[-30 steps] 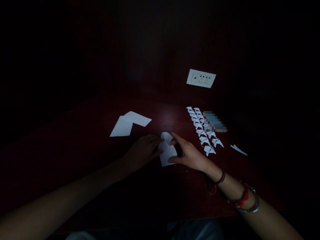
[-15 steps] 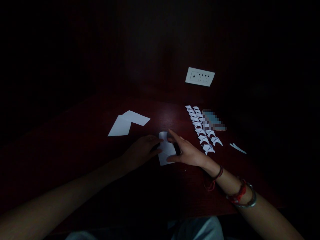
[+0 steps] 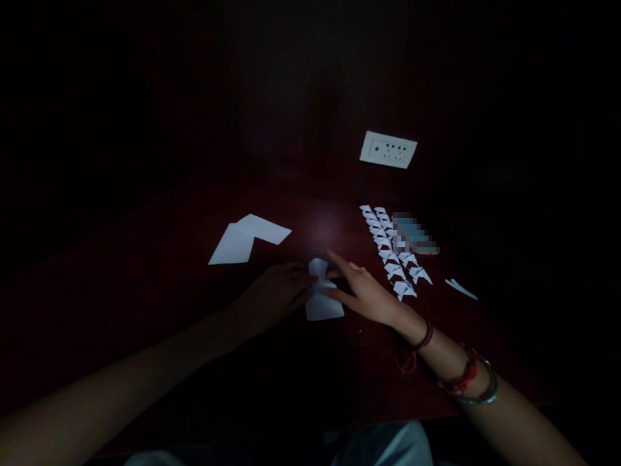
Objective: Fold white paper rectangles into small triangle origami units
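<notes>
A small white sheet of paper (image 3: 324, 308) lies on the dark red table in front of me, with creases and its upper part pinched inward at the sides. My left hand (image 3: 279, 291) grips its left side, fingertips on the paper's middle. From the right, my right hand (image 3: 363, 292) presses thumb and fingers on the opposite side, the index finger stretched out above the sheet. Both hands hold the paper between them; the fold under the fingertips is partly hidden.
Two larger white sheets (image 3: 231, 244) overlap at the left. Several folded paper figures (image 3: 388, 254) stand in two rows at the right, beside a blurred-out phone-like object (image 3: 416, 234). Narrow paper strips (image 3: 460, 288) lie farther right. A white socket panel (image 3: 388, 149) sits on the back wall.
The paper's sides have been pushed inward at its middle, and its lower part now spreads flat. My right thumb has moved up from the lower edge toward the middle.
</notes>
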A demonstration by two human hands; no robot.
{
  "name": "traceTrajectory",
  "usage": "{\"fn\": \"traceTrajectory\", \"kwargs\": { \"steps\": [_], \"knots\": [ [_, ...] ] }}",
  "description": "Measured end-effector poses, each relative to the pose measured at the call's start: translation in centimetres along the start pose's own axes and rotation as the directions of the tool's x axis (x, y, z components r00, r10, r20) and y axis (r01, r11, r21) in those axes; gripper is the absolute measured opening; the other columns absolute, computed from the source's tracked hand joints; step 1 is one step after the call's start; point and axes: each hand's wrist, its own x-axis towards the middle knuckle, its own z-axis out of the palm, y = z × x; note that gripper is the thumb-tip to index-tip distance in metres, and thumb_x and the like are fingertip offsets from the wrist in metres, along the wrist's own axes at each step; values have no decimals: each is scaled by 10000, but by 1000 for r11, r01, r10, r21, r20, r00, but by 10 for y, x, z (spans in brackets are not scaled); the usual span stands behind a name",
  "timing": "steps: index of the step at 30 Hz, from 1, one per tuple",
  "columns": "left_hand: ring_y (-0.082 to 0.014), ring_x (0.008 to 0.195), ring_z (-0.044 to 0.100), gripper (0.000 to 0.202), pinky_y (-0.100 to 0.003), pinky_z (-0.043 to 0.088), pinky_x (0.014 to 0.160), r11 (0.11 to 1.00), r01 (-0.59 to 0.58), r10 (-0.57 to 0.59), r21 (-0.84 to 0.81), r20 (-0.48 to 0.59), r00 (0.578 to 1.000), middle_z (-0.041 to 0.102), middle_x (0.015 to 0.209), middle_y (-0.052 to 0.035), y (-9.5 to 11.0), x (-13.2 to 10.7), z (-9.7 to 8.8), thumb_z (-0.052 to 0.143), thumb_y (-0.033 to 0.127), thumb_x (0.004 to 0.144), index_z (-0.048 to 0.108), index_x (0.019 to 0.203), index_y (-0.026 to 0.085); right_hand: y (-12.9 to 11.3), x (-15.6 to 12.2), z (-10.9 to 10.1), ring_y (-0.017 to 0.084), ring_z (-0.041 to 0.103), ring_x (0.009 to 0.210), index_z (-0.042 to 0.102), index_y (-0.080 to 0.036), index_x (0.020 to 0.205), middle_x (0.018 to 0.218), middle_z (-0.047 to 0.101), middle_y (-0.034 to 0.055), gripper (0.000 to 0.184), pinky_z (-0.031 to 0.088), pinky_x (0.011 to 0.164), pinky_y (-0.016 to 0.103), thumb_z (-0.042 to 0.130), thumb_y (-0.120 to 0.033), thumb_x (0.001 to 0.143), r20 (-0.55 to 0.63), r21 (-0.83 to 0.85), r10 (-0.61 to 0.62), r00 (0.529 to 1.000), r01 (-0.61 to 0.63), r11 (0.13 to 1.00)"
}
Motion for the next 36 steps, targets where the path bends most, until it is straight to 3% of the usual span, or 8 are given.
{"fn": "traceTrajectory", "kwargs": {
  "steps": [4,9,14,19,29,36],
  "knots": [
    [-213,1000,467,223,-360,382,835,998,-35,35,49,4,999,579,1021,-46,2,-1,6,446,238,846,542,1038,176,5,2,3,149,546,853,258,-153,1297,915,613,45,576,419,805,318,490,-212,773,-78,61,27,997,-22,998],
    [-192,943,490,224,-341,395,809,997,-57,57,52,3,998,556,1012,-61,3,-2,9,411,223,864,538,1040,167,6,2,4,109,565,720,289,-146,1282,846,626,23,579,459,715,264,490,-133,740,-61,114,29,998,-22,993],
    [-182,890,501,219,-324,404,773,997,-60,59,52,31,998,559,959,-64,5,-1,5,401,210,866,543,1025,162,3,2,4,110,577,693,302,-130,1276,815,633,23,546,465,687,259,473,-168,759,-49,145,55,997,-47,988],
    [-188,909,490,221,-325,389,780,993,-98,94,69,64,994,555,975,-67,10,-1,-1,395,141,851,551,1006,166,4,4,4,110,577,639,407,-123,1204,746,637,22,426,460,659,262,431,-272,806,-77,190,129,989,-112,975],
    [-192,944,480,230,-327,387,801,991,-110,102,72,110,989,543,1012,-66,13,-1,-3,406,102,830,531,1012,166,9,8,7,109,571,614,532,-149,1058,659,619,8,317,441,610,241,479,-285,777,-50,279,199,979,-178,944],
    [-179,926,498,209,-310,392,791,995,-101,100,5,81,992,559,984,-57,14,1,-1,403,122,839,548,982,170,7,11,12,102,561,632,506,-147,1066,720,618,9,335,441,604,229,490,-167,731,-81,350,248,966,-205,914]
  ]
}}
